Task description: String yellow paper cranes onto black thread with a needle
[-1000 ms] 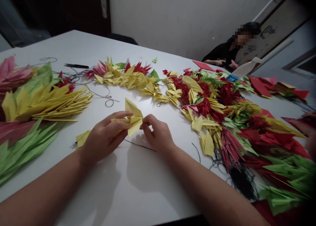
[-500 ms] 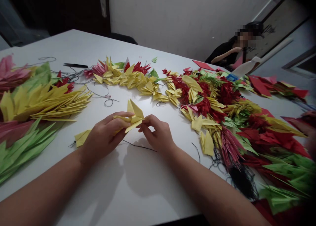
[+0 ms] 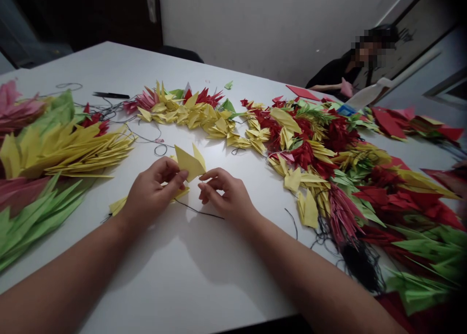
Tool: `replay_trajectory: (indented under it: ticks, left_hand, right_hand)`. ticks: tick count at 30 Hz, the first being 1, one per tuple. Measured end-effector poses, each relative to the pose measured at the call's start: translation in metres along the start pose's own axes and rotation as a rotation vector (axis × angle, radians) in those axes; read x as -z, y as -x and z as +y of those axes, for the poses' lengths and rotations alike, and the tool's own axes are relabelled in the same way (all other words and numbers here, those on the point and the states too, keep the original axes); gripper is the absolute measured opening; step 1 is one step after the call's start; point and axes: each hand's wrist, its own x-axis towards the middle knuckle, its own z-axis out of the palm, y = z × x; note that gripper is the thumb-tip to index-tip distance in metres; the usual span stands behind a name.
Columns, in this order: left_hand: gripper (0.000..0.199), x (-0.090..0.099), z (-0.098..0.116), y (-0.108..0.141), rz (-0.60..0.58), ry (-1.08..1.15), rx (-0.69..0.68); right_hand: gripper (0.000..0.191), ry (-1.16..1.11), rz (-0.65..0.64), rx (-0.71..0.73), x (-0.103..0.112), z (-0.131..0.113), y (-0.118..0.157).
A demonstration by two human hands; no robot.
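One left hand (image 3: 156, 190): thumb and fingers pinch a folded yellow paper (image 3: 188, 162), its point up, steady above the white table (image 3: 164, 275).
Right hand (image 3: 226, 196): fingers loosely curled and parted, just beside the paper, not touching it.

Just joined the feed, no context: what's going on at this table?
A person at a white table holds a yellow folded paper piece in the left hand. The right hand is beside it, fingers curled, apparently not touching it. A black thread runs just below the hands. Strings of red, yellow and green folded paper lie heaped around them. A co-worker in a black top sits at the far side.
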Motion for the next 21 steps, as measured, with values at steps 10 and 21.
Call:
replay_trajectory:
  ticks: [10, 21]
  left_hand:
    - [0.03, 0.0008, -0.0017, -0.0029, -0.025, -0.011, 0.013]
    - [0.028, 0.0, 0.0023, 0.0027, -0.029, -0.252, -0.106]
  right_hand:
    - [0.04, -0.293, 0.013, -0.082, 0.0003, 0.0064, -0.0043]
    - [0.032, -0.427, -0.116, -0.242, -0.0021, 0.002, -0.0082]
